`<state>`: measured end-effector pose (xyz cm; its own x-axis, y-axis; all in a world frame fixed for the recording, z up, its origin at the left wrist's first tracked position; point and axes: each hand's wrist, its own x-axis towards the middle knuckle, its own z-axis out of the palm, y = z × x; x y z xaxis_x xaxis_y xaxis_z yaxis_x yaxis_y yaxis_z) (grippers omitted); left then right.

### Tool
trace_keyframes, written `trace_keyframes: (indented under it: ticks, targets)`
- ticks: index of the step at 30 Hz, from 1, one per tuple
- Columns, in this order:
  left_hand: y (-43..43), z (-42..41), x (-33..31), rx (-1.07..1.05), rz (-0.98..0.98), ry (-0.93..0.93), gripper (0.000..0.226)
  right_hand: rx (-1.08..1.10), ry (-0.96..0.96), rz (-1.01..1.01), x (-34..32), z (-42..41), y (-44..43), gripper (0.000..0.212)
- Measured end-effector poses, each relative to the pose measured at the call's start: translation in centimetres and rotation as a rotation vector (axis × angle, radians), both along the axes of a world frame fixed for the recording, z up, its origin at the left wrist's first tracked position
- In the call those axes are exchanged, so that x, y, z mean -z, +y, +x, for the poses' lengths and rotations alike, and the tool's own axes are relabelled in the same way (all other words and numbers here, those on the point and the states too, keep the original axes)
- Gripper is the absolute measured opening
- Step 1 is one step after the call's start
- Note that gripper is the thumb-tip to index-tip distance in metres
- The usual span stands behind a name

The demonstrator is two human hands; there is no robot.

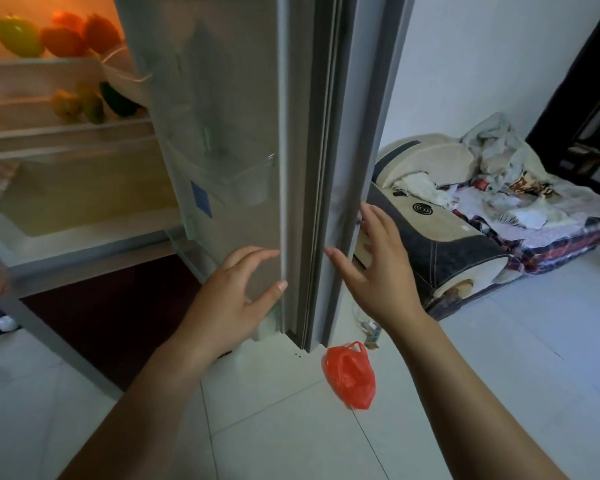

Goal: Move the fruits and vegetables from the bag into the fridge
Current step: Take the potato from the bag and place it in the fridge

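Note:
The fridge door (222, 133) stands partly open in front of me, edge-on. My left hand (236, 292) lies flat on its inner face near the lower edge, fingers apart. My right hand (378, 265) rests open against the door's outer side. Neither hand holds anything. Inside the lit fridge, orange fruits (80, 34) and a green fruit (18, 36) lie on the top shelf. Yellowish fruits (80, 105) and a dark green vegetable (118, 100) lie on the shelf below. The red plastic bag (350, 375) lies crumpled on the tiled floor below the door.
A low sofa (440, 237) piled with clothes and cloth (506, 188) stands to the right against the white wall. A dark piece of furniture (589, 109) is at the far right. A clear drawer (84, 202) sits low in the fridge. White floor tiles (499, 375) spread around the bag.

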<state>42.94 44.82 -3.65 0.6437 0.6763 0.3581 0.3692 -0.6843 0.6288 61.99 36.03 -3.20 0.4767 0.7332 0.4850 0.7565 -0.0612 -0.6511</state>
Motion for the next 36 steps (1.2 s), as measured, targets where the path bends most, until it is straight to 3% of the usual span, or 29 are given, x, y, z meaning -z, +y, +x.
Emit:
trace_keyframes:
  ticks: [4,9,15,22,28,36]
  targets:
    - [-0.5,-1.3,-0.3,-0.040,-0.037,0.005,0.042,0.053,0.063,0.102,0.1,0.0,0.0,0.083]
    - [-0.8,-2.6,-0.4,-0.042,-0.052,0.022,0.042,-0.039,0.113,-0.022,0.1,0.4,0.6,0.089]
    - [-0.4,-5.2,-0.2,-0.029,-0.062,0.028,0.041,-0.021,0.162,0.012,0.4,-2.3,0.5,0.093]
    - [0.4,-10.5,-1.3,-0.045,-0.083,-0.013,0.043,-0.102,0.153,0.084,1.0,-9.7,-0.5,0.077]
    - [1.3,-17.1,-2.8,-0.022,-0.071,-0.013,0.049,-0.291,0.165,0.127,0.9,-17.0,0.7,0.043]
    - [3.1,-25.5,-2.5,-0.078,-0.127,0.067,0.073,-0.393,0.170,0.108,1.0,-26.6,5.9,0.043]
